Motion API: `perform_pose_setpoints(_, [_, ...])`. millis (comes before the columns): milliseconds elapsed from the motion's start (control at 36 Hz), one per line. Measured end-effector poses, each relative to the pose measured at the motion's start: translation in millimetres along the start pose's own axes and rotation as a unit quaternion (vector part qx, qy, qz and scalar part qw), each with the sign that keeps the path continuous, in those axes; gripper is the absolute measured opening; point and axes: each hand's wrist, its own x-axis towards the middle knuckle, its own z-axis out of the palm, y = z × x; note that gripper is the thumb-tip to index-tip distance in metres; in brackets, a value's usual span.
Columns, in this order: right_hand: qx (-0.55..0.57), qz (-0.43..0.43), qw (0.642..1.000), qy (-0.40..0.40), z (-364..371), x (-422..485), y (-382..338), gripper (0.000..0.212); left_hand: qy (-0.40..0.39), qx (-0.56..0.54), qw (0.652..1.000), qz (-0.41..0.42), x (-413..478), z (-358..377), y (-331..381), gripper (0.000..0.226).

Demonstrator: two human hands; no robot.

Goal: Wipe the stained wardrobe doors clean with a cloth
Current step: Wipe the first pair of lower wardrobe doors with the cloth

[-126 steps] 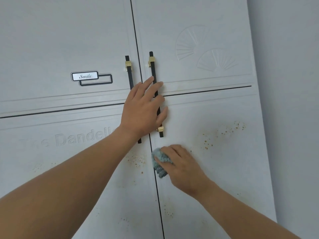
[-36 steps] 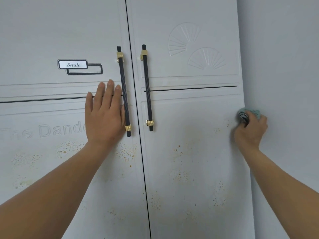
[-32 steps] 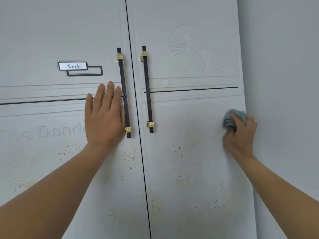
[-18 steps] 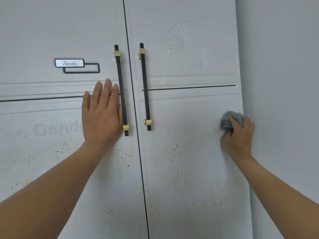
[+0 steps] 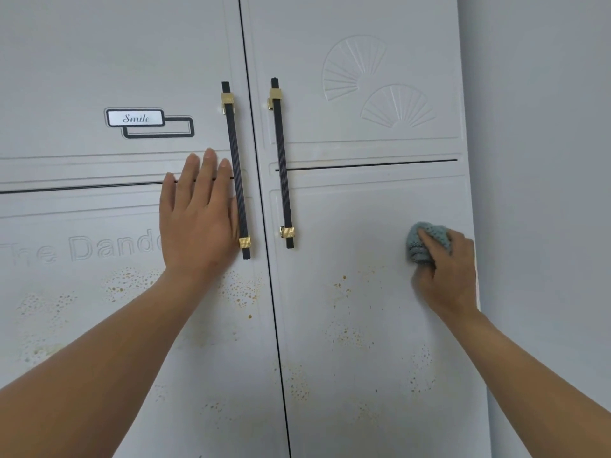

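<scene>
Pressed the left hand (image 5: 198, 219) flat on the left door (image 5: 99, 61), fingers straight and close together, just beside the left handle (image 5: 235, 166). Hid part of the embossed lettering (image 5: 79, 249) under that palm. Gripped a bunched blue-grey cloth (image 5: 425, 241) in the right hand (image 5: 446, 272), fingers curled over it, and held it against the right door (image 5: 363, 209) near the outer edge, below the dark groove (image 5: 363, 165). Left the right handle (image 5: 282, 160) untouched, well apart from the cloth. Saw brown speckled stains (image 5: 344, 333) lower on the right door, below and left of the cloth, and more on the left door around the left wrist. Noted a "Smile" plate (image 5: 135, 118) and two fans (image 5: 380, 84) in relief higher up, and a wall (image 5: 545, 160) just right of the door.
</scene>
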Motion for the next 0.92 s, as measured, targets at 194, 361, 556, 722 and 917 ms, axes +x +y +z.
perform_pose_setpoints(194, [0.011, 0.042, 0.999, -0.003, -1.9, -2.5, -10.5, 0.051, 0.007, 0.002, 1.000, 0.001, -0.3, -0.9, 1.2, 0.055])
perform_pose_setpoints(361, [0.004, 0.022, 1.000, -0.010, -4.6, -3.3, -8.2, 0.050, 0.010, 0.002, 1.000, 0.004, -0.7, -2.5, 0.7, 0.055])
perform_pose_setpoints(556, [-0.006, 0.146, 0.988, 0.046, -20.4, 34.5, 28.2, 0.048, 0.010, 0.002, 1.000, 0.004, -0.2, -1.7, 1.1, 0.055])
perform_pose_setpoints(722, [-0.021, 0.155, 0.988, 0.000, -10.1, 14.9, 17.2, 0.045, 0.009, 0.001, 1.000, 0.003, 0.3, -1.9, 1.0, 0.055])
perform_pose_setpoints(917, [0.019, 0.128, 0.991, 0.012, -4.1, 2.8, -1.2, 0.041, 0.009, 0.004, 1.000, 0.003, 0.3, -2.8, 1.1, 0.055])
